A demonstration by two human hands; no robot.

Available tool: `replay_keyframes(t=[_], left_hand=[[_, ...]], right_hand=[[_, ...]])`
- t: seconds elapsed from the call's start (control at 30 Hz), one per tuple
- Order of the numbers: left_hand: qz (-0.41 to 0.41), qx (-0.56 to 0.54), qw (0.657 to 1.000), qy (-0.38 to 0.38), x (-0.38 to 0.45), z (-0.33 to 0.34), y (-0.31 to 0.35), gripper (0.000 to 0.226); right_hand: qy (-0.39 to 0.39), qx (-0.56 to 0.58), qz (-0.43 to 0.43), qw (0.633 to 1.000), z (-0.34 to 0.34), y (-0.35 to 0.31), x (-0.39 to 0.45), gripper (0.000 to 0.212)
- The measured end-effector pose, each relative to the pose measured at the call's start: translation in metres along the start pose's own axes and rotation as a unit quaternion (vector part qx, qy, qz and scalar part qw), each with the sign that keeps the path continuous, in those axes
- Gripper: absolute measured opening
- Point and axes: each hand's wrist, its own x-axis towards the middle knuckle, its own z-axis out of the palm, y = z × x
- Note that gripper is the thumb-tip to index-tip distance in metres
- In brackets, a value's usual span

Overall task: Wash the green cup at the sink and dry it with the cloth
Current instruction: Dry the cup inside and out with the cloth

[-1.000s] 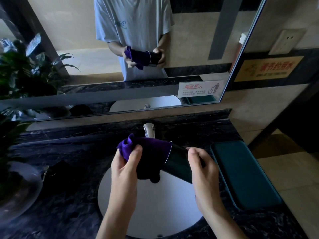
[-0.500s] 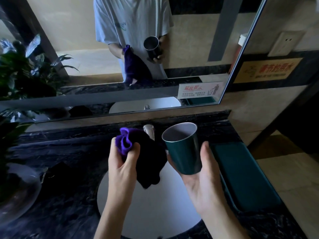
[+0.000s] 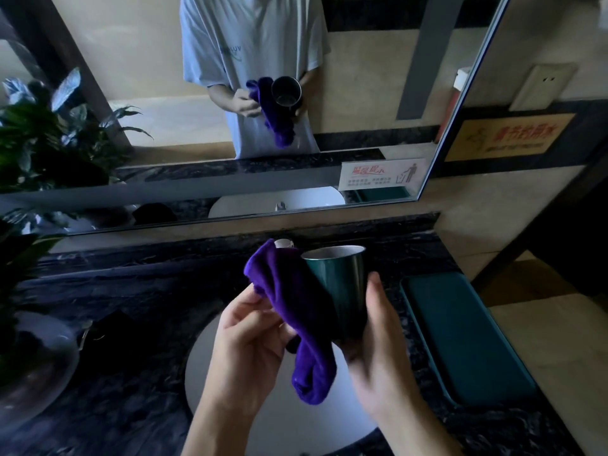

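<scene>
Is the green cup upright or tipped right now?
Roughly upright: the green cup has its open rim on top, base in the right hand.

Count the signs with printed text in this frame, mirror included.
2. A white sign sits at the mirror's lower right corner; a yellow sign hangs on the wall right of the mirror. None seem hidden.

Above the round white sink basin [image 3: 230, 406], the right hand [image 3: 378, 350] grips an upright dark green metal cup [image 3: 342, 284]; the left hand [image 3: 250, 340] presses a purple cloth [image 3: 296, 307] against its side.
</scene>
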Motion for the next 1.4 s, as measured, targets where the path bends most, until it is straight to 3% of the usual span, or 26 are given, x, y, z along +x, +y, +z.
replay_keyframes(t=[0.13, 0.23, 0.37, 0.57, 0.7, 0.8, 0.9, 1.0, 1.1, 1.17, 1.23, 1.3, 1.4], left_hand=[[0.025, 0.094, 0.989, 0.109, 0.004, 0.009, -0.009, 0.014], [0.068, 0.202, 0.963, 0.168, 0.008, 0.01, -0.016, 0.017], [0.097, 0.218, 0.949, 0.204, 0.012, 0.014, -0.028, 0.02], [0.118, 0.271, 0.948, 0.121, 0.013, 0.021, -0.031, 0.022], [0.007, 0.233, 0.971, 0.049, 0.009, 0.013, -0.032, 0.064], [-0.02, 0.18, 0.982, 0.056, 0.004, 0.017, -0.037, 0.078], [0.026, 0.182, 0.978, 0.099, -0.003, 0.025, -0.045, 0.067], [0.013, 0.179, 0.977, 0.112, -0.009, 0.025, -0.051, 0.046], [0.005, 0.196, 0.977, 0.084, -0.011, 0.027, -0.052, 0.046], [-0.02, 0.182, 0.978, 0.103, -0.01, 0.029, -0.05, 0.057], [-0.056, 0.128, 0.984, 0.112, -0.009, 0.026, -0.043, 0.073], [-0.078, 0.113, 0.986, 0.097, -0.004, 0.019, -0.037, 0.085], [-0.059, 0.106, 0.991, 0.059, 0.002, 0.012, -0.034, 0.081]], right_hand=[[0.036, -0.051, 0.0, 0.998, 0.0, 0.008, 0.003, 0.056], [0.041, -0.122, -0.033, 0.991, 0.0, 0.015, 0.002, 0.027], [0.017, -0.173, -0.054, 0.983, 0.003, 0.02, -0.001, 0.032], [-0.033, -0.189, -0.093, 0.977, 0.002, 0.021, -0.003, 0.045], [-0.046, -0.242, -0.136, 0.96, 0.002, 0.014, -0.004, 0.05], [-0.037, -0.287, -0.166, 0.943, 0.002, 0.012, -0.003, 0.05], [0.012, -0.351, -0.211, 0.912, 0.007, 0.012, -0.001, 0.043], [0.058, -0.406, -0.239, 0.88, 0.01, 0.014, 0.001, 0.059], [0.089, -0.454, -0.24, 0.854, 0.011, 0.015, 0.002, 0.067], [0.093, -0.445, -0.229, 0.861, 0.011, 0.016, 0.001, 0.053], [0.065, -0.425, -0.218, 0.876, 0.014, 0.015, -0.001, 0.063], [0.033, -0.353, -0.193, 0.915, 0.01, 0.015, -0.001, 0.06], [0.01, -0.289, -0.168, 0.942, 0.004, 0.012, -0.001, 0.044]])
